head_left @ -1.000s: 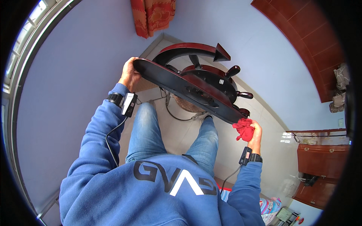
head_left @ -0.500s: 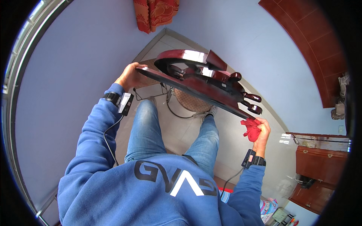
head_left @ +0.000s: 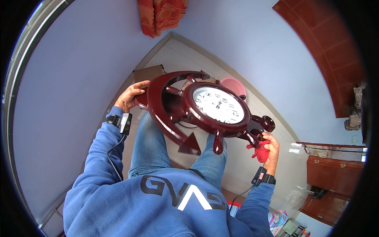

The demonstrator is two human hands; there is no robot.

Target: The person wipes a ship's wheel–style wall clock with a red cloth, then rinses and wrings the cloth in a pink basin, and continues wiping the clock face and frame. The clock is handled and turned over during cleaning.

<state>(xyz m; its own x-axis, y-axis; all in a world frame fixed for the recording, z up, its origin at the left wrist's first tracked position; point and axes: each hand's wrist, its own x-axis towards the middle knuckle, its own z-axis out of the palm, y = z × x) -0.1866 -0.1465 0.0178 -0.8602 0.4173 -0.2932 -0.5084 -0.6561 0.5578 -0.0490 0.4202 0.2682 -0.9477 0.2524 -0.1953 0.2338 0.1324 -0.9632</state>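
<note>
- A glossy dark-red clock (head_left: pixel 209 106), shaped like a ship's wheel over an anchor, is held tilted above the person's knees, its white round dial facing up with black markings.
- Turned, bulb-ended handles radiate from the clock's polished rim; the anchor's smooth crescent sweeps along its left side, ending in sharp arrow-shaped tips.
- The left hand (head_left: pixel 132 96) is closed around the rounded left end of the clock, fingers on top.
- The right hand (head_left: pixel 271 149), at the clock's right end, is curled around a soft, crumpled red cloth (head_left: pixel 261 152), its fingertips up by the clock's edge; how firmly they press there, I cannot tell.
- Beneath the clock are faded blue denim jeans (head_left: pixel 148 148).
- Just beyond the clock, partly hidden by it, sits a round pink basin (head_left: pixel 233 85) on the pale, smooth tiled floor (head_left: pixel 179 51).
- Well beyond the clock hangs a red-and-orange patterned fabric curtain (head_left: pixel 162 17).
</note>
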